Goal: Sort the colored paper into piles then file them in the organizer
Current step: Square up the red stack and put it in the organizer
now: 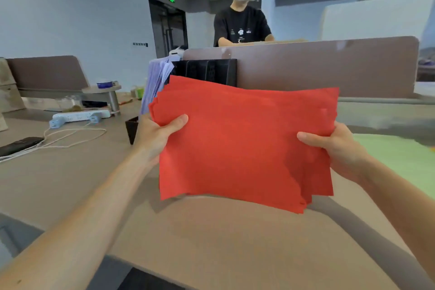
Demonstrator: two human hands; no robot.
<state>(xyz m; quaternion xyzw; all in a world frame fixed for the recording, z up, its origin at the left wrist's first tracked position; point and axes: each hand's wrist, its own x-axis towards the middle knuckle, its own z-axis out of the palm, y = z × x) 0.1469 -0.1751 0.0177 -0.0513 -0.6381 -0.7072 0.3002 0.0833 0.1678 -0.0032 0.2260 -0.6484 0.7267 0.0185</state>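
A stack of red paper (240, 146) is lifted above the desk, its sheets fanned a little at the edges. My left hand (157, 136) grips its left edge, thumb on top. My right hand (334, 148) grips the right edge the same way. Behind the stack stands the black organizer (207, 72), mostly hidden by the red sheets, with purple paper (155, 82) upright in its left slot. A pile of green paper (400, 160) lies flat on the desk at the right.
A brown divider panel (329, 66) runs behind the organizer, and a person stands beyond it. At the left lie a white power strip (80, 115) with cables and a black phone (21, 145). The desk's (223, 238) front edge is near me.
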